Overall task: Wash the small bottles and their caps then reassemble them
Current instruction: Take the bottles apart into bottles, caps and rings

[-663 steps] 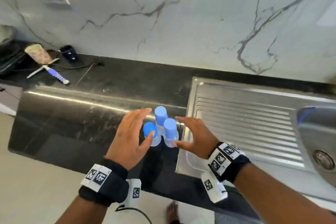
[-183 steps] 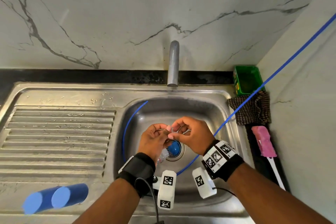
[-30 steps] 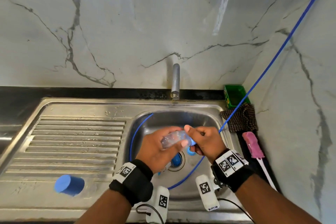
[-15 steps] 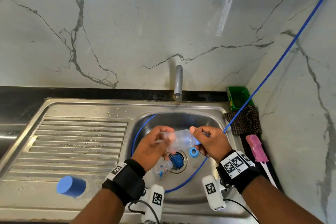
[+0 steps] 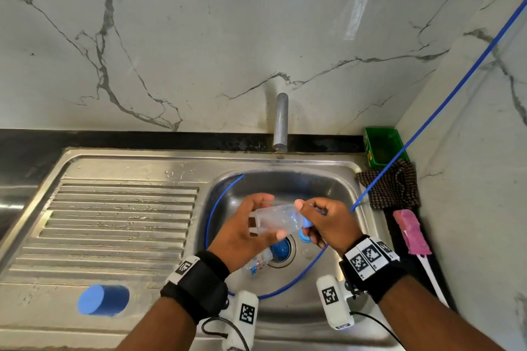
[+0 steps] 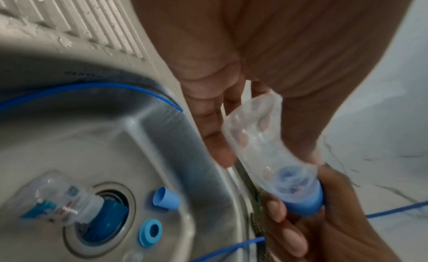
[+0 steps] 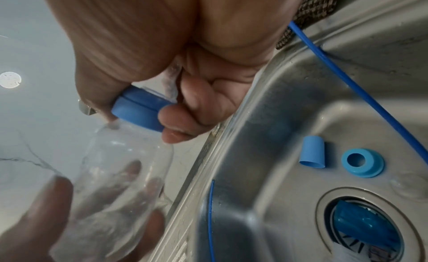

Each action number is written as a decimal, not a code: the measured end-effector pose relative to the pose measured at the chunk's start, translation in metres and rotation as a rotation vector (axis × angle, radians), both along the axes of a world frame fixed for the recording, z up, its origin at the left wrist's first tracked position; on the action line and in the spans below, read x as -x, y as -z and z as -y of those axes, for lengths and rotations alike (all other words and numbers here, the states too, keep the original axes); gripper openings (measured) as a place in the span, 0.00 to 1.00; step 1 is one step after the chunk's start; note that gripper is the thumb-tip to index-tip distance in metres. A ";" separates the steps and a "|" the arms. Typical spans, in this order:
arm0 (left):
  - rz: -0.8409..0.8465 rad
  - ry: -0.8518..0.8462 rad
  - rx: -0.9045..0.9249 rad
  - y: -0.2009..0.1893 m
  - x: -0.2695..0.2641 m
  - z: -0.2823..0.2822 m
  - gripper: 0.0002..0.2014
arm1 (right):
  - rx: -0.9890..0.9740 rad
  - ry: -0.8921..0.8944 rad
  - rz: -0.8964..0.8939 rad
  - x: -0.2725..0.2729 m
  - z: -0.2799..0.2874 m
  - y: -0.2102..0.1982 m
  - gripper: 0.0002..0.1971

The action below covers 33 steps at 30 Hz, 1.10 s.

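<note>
Over the sink basin (image 5: 228, 196) my left hand (image 5: 245, 234) grips a small clear bottle (image 5: 278, 219) lying sideways. My right hand (image 5: 328, 222) pinches the blue screw collar (image 6: 301, 200) at its neck (image 7: 139, 110). A second clear bottle (image 6: 53, 198) with a printed label lies on the basin floor, its mouth at the drain (image 5: 281, 251). Beside the drain lie a tall blue cap (image 7: 312, 151) and a blue ring-shaped collar (image 7: 361, 162). Another blue cap (image 5: 104, 299) lies on its side on the draining board's front left.
A steel tap (image 5: 281, 121) rises behind the basin. A thin blue tube (image 5: 427, 120) runs from the upper right down into the basin and curls round it. At right sit a green tub (image 5: 382, 145), a checked cloth (image 5: 393, 188) and a pink brush (image 5: 410, 232).
Since a second ago the bottle has lifted slightly, and my right hand has stayed on the blue collar. The view has shifted a little.
</note>
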<state>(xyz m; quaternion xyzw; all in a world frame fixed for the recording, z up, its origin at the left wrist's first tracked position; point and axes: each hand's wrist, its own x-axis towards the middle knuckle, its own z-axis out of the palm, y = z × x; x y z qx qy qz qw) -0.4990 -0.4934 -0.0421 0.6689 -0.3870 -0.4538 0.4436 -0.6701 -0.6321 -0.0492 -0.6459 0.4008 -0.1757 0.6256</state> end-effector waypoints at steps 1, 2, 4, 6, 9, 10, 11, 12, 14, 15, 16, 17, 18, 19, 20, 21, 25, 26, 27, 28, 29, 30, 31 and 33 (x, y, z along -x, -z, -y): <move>-0.010 -0.012 -0.032 0.000 0.000 0.002 0.30 | 0.001 -0.004 -0.006 -0.001 0.002 0.004 0.20; -0.080 -0.071 -0.061 0.000 -0.001 0.005 0.26 | 0.001 -0.009 -0.005 -0.001 0.004 0.006 0.19; -0.153 -0.219 -0.155 0.005 -0.004 0.012 0.24 | -0.010 -0.004 0.026 -0.001 0.010 0.015 0.15; -0.045 -0.279 -0.256 0.016 -0.011 0.016 0.24 | -0.026 0.029 0.054 0.000 0.017 0.023 0.10; 0.182 -0.241 -0.374 0.045 -0.019 0.026 0.20 | -0.033 0.077 0.045 0.004 0.028 0.036 0.12; 0.245 -0.230 -0.406 0.055 -0.021 0.029 0.21 | -0.027 0.093 0.025 0.005 0.031 0.040 0.15; 0.300 -0.217 -0.441 0.064 -0.023 0.033 0.22 | -0.024 0.110 0.005 0.006 0.033 0.046 0.17; 0.351 -0.204 -0.472 0.072 -0.025 0.039 0.24 | -0.026 0.122 -0.014 0.008 0.036 0.052 0.19; 0.420 -0.188 -0.528 0.091 -0.029 0.050 0.25 | -0.022 0.104 -0.057 0.010 0.041 0.068 0.20; 0.433 -0.190 -0.558 0.101 -0.031 0.054 0.26 | -0.016 0.081 -0.081 0.011 0.043 0.075 0.20; 0.439 -0.192 -0.594 0.110 -0.033 0.057 0.26 | -0.008 0.064 -0.097 0.012 0.044 0.080 0.20; 0.441 -0.191 -0.628 0.120 -0.035 0.061 0.26 | 0.003 0.054 -0.109 0.013 0.045 0.085 0.20; 0.444 -0.186 -0.657 0.129 -0.038 0.063 0.26 | 0.012 0.047 -0.123 0.013 0.046 0.090 0.20; 0.447 -0.176 -0.681 0.139 -0.040 0.066 0.26 | 0.017 0.040 -0.135 0.013 0.048 0.095 0.20; 0.454 -0.165 -0.702 0.147 -0.043 0.067 0.26 | 0.022 0.033 -0.143 0.013 0.049 0.098 0.21; 0.466 -0.150 -0.722 0.155 -0.045 0.068 0.26 | 0.024 0.021 -0.146 0.012 0.050 0.100 0.21; 0.530 -0.110 -0.795 0.175 -0.054 0.067 0.25 | 0.010 -0.045 -0.158 0.007 0.056 0.106 0.22; 0.546 -0.095 -0.813 0.177 -0.055 0.067 0.25 | 0.008 -0.061 -0.159 0.005 0.058 0.105 0.21; 0.563 -0.078 -0.828 0.178 -0.057 0.066 0.26 | 0.013 -0.075 -0.163 0.003 0.058 0.105 0.21; 0.581 -0.063 -0.840 0.179 -0.058 0.066 0.27 | 0.026 -0.086 -0.167 0.001 0.059 0.104 0.21; 0.599 -0.050 -0.842 0.177 -0.059 0.066 0.29 | 0.041 -0.092 -0.174 -0.002 0.059 0.104 0.21; 0.631 -0.040 -0.833 0.173 -0.059 0.066 0.29 | 0.057 -0.097 -0.177 -0.004 0.058 0.102 0.21; 0.675 -0.036 -0.806 0.168 -0.058 0.068 0.29 | 0.077 -0.099 -0.176 -0.007 0.057 0.101 0.21; 0.709 -0.053 -0.691 0.151 -0.053 0.072 0.25 | 0.120 -0.108 -0.169 -0.011 0.054 0.094 0.21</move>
